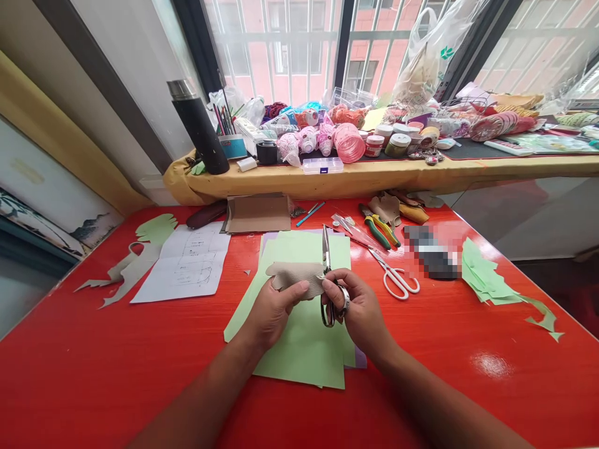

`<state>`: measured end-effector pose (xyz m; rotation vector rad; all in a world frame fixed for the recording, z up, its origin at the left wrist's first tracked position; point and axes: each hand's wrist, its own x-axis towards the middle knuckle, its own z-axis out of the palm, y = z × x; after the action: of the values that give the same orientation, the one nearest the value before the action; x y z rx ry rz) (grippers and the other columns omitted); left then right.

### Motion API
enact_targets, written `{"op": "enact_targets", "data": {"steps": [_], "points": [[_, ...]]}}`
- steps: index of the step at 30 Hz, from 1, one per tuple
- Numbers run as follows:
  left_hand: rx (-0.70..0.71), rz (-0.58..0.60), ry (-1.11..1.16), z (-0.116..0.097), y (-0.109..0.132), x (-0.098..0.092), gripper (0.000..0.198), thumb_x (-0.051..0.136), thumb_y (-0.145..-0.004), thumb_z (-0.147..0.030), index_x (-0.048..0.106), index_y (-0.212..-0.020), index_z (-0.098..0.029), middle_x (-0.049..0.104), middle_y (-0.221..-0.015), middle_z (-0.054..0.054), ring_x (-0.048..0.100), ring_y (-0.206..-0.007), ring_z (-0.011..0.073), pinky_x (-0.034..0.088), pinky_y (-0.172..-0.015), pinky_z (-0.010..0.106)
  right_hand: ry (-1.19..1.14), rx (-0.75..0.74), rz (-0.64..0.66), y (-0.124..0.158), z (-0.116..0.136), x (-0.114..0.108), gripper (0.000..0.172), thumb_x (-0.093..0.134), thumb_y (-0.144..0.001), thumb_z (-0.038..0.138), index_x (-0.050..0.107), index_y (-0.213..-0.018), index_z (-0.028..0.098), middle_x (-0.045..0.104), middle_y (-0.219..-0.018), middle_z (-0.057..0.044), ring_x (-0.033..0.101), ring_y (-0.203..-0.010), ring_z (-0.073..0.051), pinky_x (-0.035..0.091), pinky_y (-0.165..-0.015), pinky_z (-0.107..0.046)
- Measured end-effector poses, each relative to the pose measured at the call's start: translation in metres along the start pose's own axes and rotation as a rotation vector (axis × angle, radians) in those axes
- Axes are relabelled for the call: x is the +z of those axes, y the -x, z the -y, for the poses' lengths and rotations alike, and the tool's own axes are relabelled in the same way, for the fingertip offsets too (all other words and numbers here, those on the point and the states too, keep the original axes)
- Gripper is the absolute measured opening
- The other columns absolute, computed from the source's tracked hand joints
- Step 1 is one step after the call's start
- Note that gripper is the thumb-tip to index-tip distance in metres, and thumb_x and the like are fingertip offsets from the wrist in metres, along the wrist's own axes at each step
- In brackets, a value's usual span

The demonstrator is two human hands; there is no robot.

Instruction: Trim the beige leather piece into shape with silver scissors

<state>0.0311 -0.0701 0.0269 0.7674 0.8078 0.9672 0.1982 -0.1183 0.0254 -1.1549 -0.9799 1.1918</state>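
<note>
Pinching the beige piece (292,274), the left grip (269,312) seemingly steadies it beside scissors (326,252) held by the right grip (359,305).

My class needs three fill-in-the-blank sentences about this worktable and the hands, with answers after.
The left hand holds a grained beige scrap above stacked paper coloured ____ on top.
The right hand holds silver metal scissors that point ____ from the person.
A pair of white-handled scissors lies on the glossy ____ tabletop.
Answers: green; away; red.
</note>
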Motion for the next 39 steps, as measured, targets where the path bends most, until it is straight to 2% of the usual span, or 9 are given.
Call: {"op": "enact_targets", "data": {"steps": [7, 12, 14, 17, 20, 26, 31, 36, 39], "points": [[0.057, 0.024, -0.032, -0.002, 0.000, -0.001, 0.048, 0.097, -0.071, -0.041, 0.079, -0.108, -0.017, 0.076, -0.096, 0.008, 0.064, -0.085, 0.0196, 0.051, -0.073, 0.031, 0.006, 0.027, 0.029, -0.002, -0.002, 0.000, 0.035, 0.080, -0.093, 0.053, 0.066, -0.091, 0.022, 0.065, -0.066, 0.004, 0.055, -0.046, -0.011, 0.040, -0.042, -0.023], [0.011, 0.064, -0.047, -0.004, 0.001, 0.002, 0.048, 0.097, -0.070, -0.050, 0.075, -0.096, -0.016, 0.070, -0.086, 0.005, 0.058, -0.075, 0.0156, 0.048, -0.068, 0.030, 0.014, 0.024, 0.050, -0.002, -0.002, -0.001, 0.033, 0.079, -0.094, 0.052, 0.066, -0.090, 0.022, 0.065, -0.066, 0.004, 0.054, -0.047, -0.010, 0.040, -0.043, -0.023], [-0.001, 0.050, -0.089, -0.004, 0.002, 0.002, 0.045, 0.098, -0.068, -0.047, 0.075, -0.092, -0.016, 0.068, -0.083, 0.004, 0.056, -0.073, 0.0149, 0.046, -0.066, 0.030, 0.017, 0.022, 0.060, -0.001, -0.002, -0.001, 0.033, 0.078, -0.095, 0.052, 0.066, -0.090, 0.022, 0.065, -0.066, 0.004, 0.054, -0.047, -0.010, 0.040, -0.043, -0.023], [-0.018, 0.025, -0.118, -0.003, 0.002, 0.002, 0.040, 0.097, -0.067, -0.038, 0.077, -0.093, -0.017, 0.071, -0.086, 0.005, 0.059, -0.077, 0.0169, 0.046, -0.067, 0.030, 0.023, 0.020, 0.073, 0.000, -0.002, -0.001, 0.033, 0.078, -0.095, 0.052, 0.066, -0.089, 0.022, 0.064, -0.066, 0.004, 0.054, -0.048, -0.011, 0.040, -0.043, -0.023], [-0.026, 0.046, -0.090, -0.003, 0.001, 0.003, 0.037, 0.095, -0.069, -0.038, 0.076, -0.093, -0.017, 0.072, -0.090, 0.006, 0.062, -0.079, 0.0178, 0.048, -0.069, 0.031, 0.030, 0.019, 0.093, 0.001, -0.002, 0.001, 0.034, 0.078, -0.095, 0.053, 0.067, -0.089, 0.022, 0.063, -0.066, 0.004, 0.053, -0.048, -0.011, 0.040, -0.042, -0.023], [0.025, 0.101, -0.156, -0.003, 0.001, 0.002, 0.036, 0.095, -0.073, -0.042, 0.072, -0.083, -0.016, 0.065, -0.076, 0.002, 0.056, -0.069, 0.0140, 0.044, -0.066, 0.029, 0.045, 0.015, 0.148, 0.002, 0.002, 0.003, 0.035, 0.079, -0.094, 0.055, 0.069, -0.089, 0.022, 0.062, -0.066, 0.004, 0.047, -0.049, -0.010, 0.039, -0.044, -0.024], [-0.007, 0.018, -0.092, -0.003, -0.001, 0.000, 0.037, 0.097, -0.071, -0.041, 0.074, -0.086, -0.016, 0.067, -0.076, 0.002, 0.059, -0.067, 0.0131, 0.047, -0.064, 0.028, 0.063, 0.016, 0.153, 0.001, 0.000, 0.001, 0.034, 0.080, -0.094, 0.054, 0.071, -0.092, 0.021, 0.063, -0.070, 0.003, 0.048, -0.050, -0.010, 0.040, -0.045, -0.024], [0.001, -0.089, -0.002, -0.001, -0.007, -0.004, 0.041, 0.097, -0.070, -0.044, 0.074, -0.087, -0.014, 0.073, -0.077, 0.005, 0.065, -0.063, 0.0137, 0.049, -0.057, 0.026, 0.070, 0.023, 0.167, 0.001, -0.001, -0.001, 0.032, 0.080, -0.095, 0.050, 0.073, -0.106, 0.021, 0.068, -0.074, 0.002, 0.057, -0.052, -0.012, 0.043, -0.046, -0.026], [0.027, -0.145, 0.044, 0.000, -0.010, -0.007, 0.044, 0.099, -0.069, -0.039, 0.076, -0.097, -0.014, 0.077, -0.081, 0.007, 0.068, -0.064, 0.0138, 0.055, -0.060, 0.025, 0.062, 0.021, 0.190, 0.001, 0.002, -0.003, 0.034, 0.081, -0.094, 0.048, 0.072, -0.114, 0.022, 0.070, -0.077, 0.001, 0.066, -0.054, -0.016, 0.048, -0.049, -0.028]]}}
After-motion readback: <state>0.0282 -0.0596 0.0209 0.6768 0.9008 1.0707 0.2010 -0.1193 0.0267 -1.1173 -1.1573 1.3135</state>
